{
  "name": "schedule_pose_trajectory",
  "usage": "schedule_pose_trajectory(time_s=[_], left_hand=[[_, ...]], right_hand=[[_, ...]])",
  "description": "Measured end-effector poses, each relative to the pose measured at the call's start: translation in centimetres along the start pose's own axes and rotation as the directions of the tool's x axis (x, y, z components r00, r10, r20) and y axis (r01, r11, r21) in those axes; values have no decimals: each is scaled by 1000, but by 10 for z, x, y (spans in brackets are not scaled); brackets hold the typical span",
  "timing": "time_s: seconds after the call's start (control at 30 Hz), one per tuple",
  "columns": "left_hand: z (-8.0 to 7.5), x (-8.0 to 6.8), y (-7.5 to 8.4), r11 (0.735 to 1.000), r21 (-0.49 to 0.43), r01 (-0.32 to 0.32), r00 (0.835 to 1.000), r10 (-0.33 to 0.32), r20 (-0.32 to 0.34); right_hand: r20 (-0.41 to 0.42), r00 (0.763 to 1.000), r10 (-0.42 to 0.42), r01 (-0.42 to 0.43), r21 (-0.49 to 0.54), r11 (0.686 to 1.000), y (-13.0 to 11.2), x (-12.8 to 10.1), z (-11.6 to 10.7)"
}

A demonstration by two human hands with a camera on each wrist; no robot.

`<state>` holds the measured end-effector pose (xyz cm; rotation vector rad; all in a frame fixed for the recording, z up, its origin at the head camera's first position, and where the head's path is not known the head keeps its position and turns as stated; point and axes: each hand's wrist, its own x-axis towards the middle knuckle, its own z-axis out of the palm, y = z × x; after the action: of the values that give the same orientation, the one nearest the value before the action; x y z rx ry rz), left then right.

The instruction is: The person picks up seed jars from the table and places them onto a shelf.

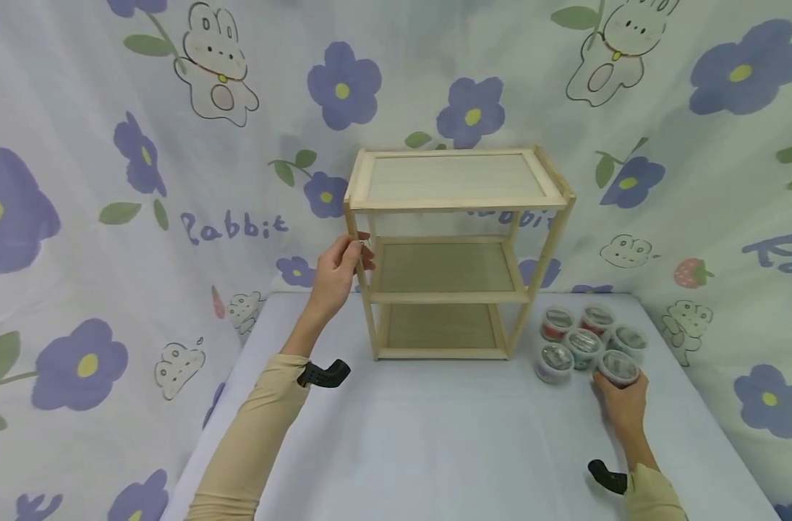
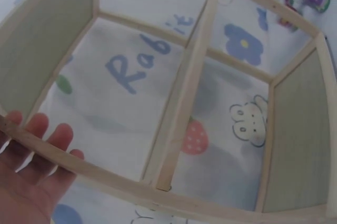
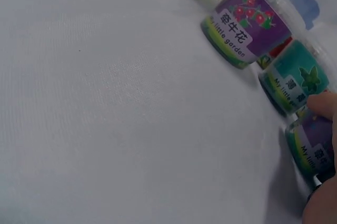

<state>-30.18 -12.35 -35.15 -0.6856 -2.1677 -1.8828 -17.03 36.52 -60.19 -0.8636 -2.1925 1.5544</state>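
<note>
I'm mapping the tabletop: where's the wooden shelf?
In the head view, the wooden shelf stands centre-back on the table, left hand gripping its left post, cups at right.

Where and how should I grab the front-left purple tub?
Grip the front-left purple tub, probably by its side wall under the clear lid, coming from the near side: it stands upright with bare tabletop in front, while other tubs stand behind and to its right.

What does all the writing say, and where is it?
"Rabbit": patterned cloth; other lettering there is incomplete.
"牵牛花": one purple cup.
"y little garden": same cup, first letter unclear.
"薄": green cup, next character unclear.
"My little": green cup, rest unclear.
"My litt": another purple cup, rest hidden.
Characters beside it: too blurred.
Anything on the lids: too blurred.
</note>
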Motion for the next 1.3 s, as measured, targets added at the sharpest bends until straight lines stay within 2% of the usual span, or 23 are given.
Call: schedule_pose_trajectory(time_s=[0.13,0.4,0.57,0.7,0.83,0.97,1.03,1.13,1.2,1.27,1.3], left_hand=[[-1,3,-10,1000,16,-13,1000,13,-16],[-3,2,-15,999,-16,-28,1000,28,11],[-4,3,-14,1000,-21,-22,999,22,34],[-5,1,-5,1000,-26,-16,999,17,36],[-4,-3,11,1000,-31,0,999,2,41],[-3,-5,20,999,-39,5,999,-3,44],[-3,-5,22,999,-36,5,999,-4,41],[-5,-1,9,1000,-31,-1,1000,2,31],[-6,1,3,999,-34,1,1000,0,31],[-6,1,1,999,-33,-2,999,3,33],[-5,0,5,999,-36,1,999,0,36]], right_hand=[[-1,1000,-10,10,-34,999,2,-1,-3],[22,999,22,-20,-96,995,1,-12,-19],[7,999,43,-42,-99,994,-13,-21,-26],[-34,999,19,-22,-86,996,-31,-26,-28],[-79,997,-23,18,-65,998,-55,-31,-29],[-107,988,-115,108,-64,992,-84,-34,-30],[-104,982,-159,154,-56,986,-102,-35,-30],[-95,975,-201,200,-17,980,-134,-37,-32],[-104,962,-251,253,6,967,-157,-41,-33],[-126,935,-333,340,40,940,-181,-44,-34],[-141,913,-383,394,62,917,-194,-46,-34]])
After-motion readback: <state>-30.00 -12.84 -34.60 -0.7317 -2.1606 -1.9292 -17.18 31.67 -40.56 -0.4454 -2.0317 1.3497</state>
